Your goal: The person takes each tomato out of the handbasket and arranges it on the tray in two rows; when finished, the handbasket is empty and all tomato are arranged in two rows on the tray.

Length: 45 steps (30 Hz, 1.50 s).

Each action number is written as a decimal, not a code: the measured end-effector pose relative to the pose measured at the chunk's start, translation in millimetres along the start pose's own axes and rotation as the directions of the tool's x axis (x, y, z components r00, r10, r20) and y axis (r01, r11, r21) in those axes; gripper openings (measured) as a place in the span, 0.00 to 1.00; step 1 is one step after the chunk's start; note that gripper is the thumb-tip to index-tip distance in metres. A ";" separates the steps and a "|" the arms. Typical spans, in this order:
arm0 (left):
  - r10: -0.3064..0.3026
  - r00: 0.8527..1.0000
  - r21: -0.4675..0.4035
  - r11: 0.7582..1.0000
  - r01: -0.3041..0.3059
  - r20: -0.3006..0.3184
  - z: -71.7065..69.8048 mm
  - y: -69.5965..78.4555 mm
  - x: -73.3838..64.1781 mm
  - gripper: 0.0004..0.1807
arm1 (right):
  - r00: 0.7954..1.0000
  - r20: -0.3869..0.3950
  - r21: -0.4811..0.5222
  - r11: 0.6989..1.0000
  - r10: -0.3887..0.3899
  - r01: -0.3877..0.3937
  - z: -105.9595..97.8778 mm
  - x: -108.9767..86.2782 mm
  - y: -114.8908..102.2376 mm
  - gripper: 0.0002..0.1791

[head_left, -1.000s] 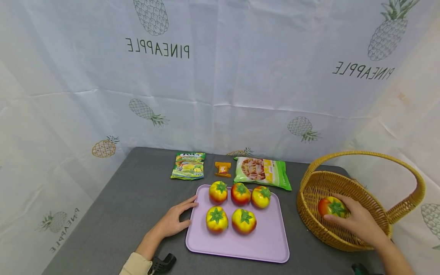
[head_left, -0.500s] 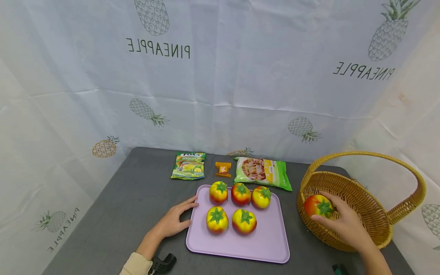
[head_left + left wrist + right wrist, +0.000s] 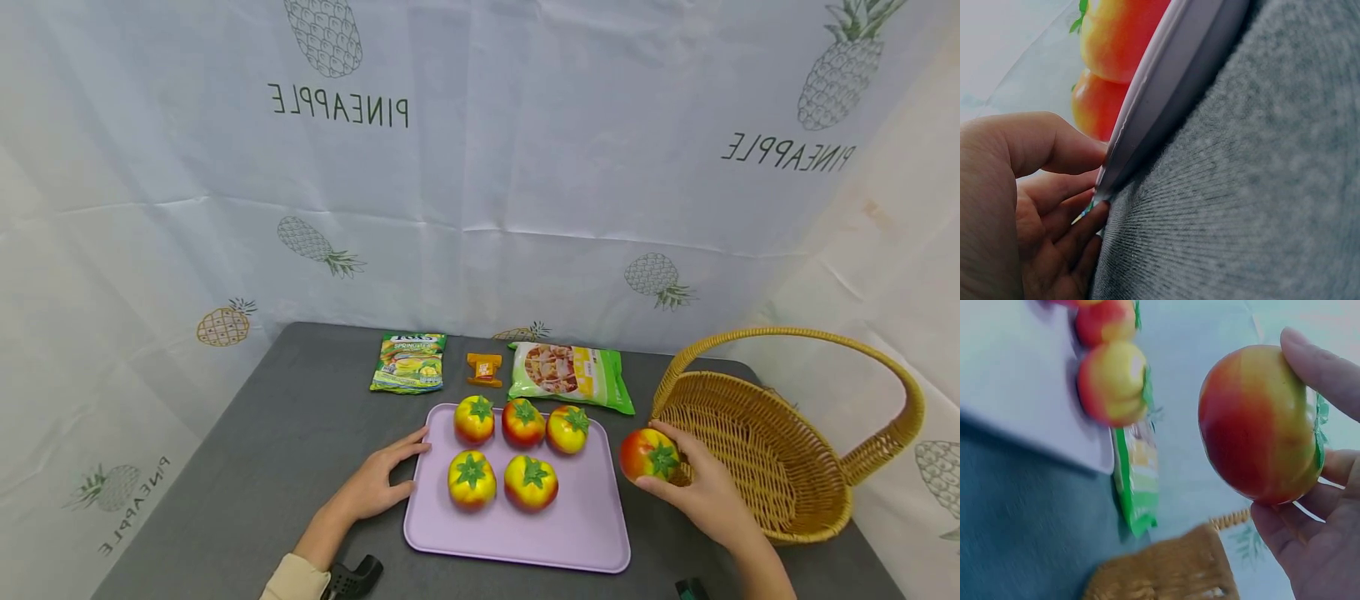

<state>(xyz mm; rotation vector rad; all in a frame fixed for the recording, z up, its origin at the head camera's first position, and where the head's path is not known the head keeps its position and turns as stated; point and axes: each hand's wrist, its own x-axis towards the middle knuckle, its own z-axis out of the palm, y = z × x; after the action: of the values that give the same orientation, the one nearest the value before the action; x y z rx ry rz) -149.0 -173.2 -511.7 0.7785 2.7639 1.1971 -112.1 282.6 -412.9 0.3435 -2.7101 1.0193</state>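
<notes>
My right hand [image 3: 701, 483] holds a red-and-yellow persimmon [image 3: 643, 455] with a green leafy top, thumb on one side and fingers on the other. It is between the tray and the basket, in front of the basket's left rim. In the right wrist view that persimmon [image 3: 1260, 425] is held up off the table. My left hand [image 3: 381, 477] rests at the left edge of a lilac tray [image 3: 570, 533], its thumb and fingertips touching the rim [image 3: 1124, 128]. Several similar persimmons sit on the tray, three in the back row [image 3: 522, 423] and two in front [image 3: 531, 483].
A wicker basket [image 3: 757, 450] with a tall arched handle stands at the right. Behind the tray lie a green-yellow candy bag [image 3: 408, 363], a small orange packet [image 3: 484, 369] and a green-white snack bag [image 3: 572, 375]. A pineapple-print cloth [image 3: 450, 167] hangs behind the dark table [image 3: 300, 417].
My right hand has lifted the persimmon out of the basket and carried it left, past the basket's rim toward the tray. The left hand stays at the tray's edge.
</notes>
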 end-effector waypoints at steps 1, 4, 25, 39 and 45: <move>0.002 1.000 0.000 1.000 -0.002 -0.002 0.1 -0.3 0.1 0.29 | 1.000 0.010 0.022 1.000 0.006 -0.006 3.5 -0.1 -1.6 0.41; 0.008 1.000 0.005 1.000 -0.008 -0.005 0.2 -1.4 0.6 0.29 | 0.998 0.042 0.058 0.997 0.051 -0.054 13.3 -0.1 -6.7 0.40; 0.007 1.000 0.004 1.000 -0.007 -0.006 0.8 0.8 0.0 0.29 | 0.953 0.238 0.057 0.977 0.189 -0.207 76.1 3.4 5.8 0.44; 0.015 1.000 0.017 1.000 -0.015 -0.011 -0.2 1.0 0.1 0.29 | 0.959 0.240 0.091 0.979 0.154 -0.180 83.0 2.4 1.4 0.45; 0.003 1.000 -0.001 1.000 -0.003 -0.004 0.1 1.0 0.4 0.29 | 0.961 0.235 0.082 0.982 0.144 -0.167 83.8 2.1 1.1 0.45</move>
<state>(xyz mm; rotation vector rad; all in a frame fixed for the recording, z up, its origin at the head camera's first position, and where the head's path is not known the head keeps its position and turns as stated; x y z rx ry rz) -148.9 -172.4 -511.0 0.7808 2.7661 1.2020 -125.1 227.1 -474.5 0.2838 -2.9360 1.2340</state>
